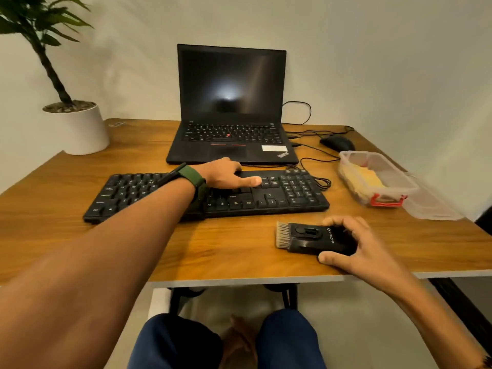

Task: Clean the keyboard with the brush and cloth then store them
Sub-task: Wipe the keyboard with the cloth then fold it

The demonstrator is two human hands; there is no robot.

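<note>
Keyboard first: the long black plastic keyboard [266, 193] is lying across the wooden table [80, 235], and the left hand [226, 174] is resting on its upper middle with fingers laid out straight and flat, pressing rather than curling round anything, most likely to be pinning the board so it will not slide once brushing starts. A green band is sitting on that wrist.

Just below and to the right of that pressing hand, off the keyboard's near edge, the right hand [351, 243] is closing over the small black plastic brush with pale bristles [311, 238]. Thumb on the near side and fingers over the far side are curled round the handle end, so the hand is gripping it while the brush is lying flat on the wood, bristles pointing leftward away from the palm (a handy direction for sweeping toward the keys). By my reading the cleaning is only just beginning.

Beyond the gripping hand, up and to the right, a clear plastic box with red clips [399, 182] is standing open with the yellow cloth [370, 179] inside, its lid beside it; presumably both tools go back there. Farther out are sitting a black laptop [231, 102], a black mouse [338, 142] and a potted plant in a white pot [80, 129].
</note>
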